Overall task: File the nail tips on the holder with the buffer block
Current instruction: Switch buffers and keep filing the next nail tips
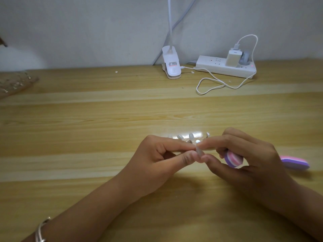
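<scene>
A clear nail tip (199, 151) is pinched between the thumb and forefinger of my left hand (157, 163) and the thumb and forefinger of my right hand (248, 158). The pink, white and purple buffer block (233, 158) is tucked in my right palm under the curled fingers; its far end (295, 163) sticks out to the right. Just behind my fingers lies the clear holder (190, 136) with several nail tips standing on it, partly hidden by my hands and glare.
At the back of the wooden table (104, 119) stand a white clip lamp base (171, 65) and a white power strip (225, 66) with a charger and a looping white cable (215, 86). A clear object (14, 84) lies at the left edge.
</scene>
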Tool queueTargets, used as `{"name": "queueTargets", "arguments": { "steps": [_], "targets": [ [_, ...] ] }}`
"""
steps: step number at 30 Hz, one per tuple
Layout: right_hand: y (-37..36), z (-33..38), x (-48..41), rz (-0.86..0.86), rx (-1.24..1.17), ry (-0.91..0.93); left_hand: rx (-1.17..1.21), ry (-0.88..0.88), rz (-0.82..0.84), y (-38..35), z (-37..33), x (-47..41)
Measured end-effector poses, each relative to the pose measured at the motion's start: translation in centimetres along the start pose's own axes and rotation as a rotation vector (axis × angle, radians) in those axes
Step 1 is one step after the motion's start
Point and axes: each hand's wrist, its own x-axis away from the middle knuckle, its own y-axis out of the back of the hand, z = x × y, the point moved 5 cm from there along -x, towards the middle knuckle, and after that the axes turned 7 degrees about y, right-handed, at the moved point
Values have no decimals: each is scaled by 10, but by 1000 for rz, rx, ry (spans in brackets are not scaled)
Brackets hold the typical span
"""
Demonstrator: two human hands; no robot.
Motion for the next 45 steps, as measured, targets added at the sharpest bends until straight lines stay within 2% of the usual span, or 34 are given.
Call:
{"name": "queueTargets", "arguments": {
  "steps": [11,23,32,37,45],
  "targets": [
    [1,1,1,-17,8,20,-22,-48,-11,-2,-2,-2],
    [0,-5,2,38,-55,25,-23,-36,-8,-3,0,-1],
    [-7,-9,0,60,-59,50,-230,-104,-34,-2,-4,-1],
    [-1,-9,-5,63,-57,20,-125,-74,-78,0,-4,-2],
    [2,-5,-2,37,-57,-13,-100,-72,-66,0,-2,-2]
  ]
}}
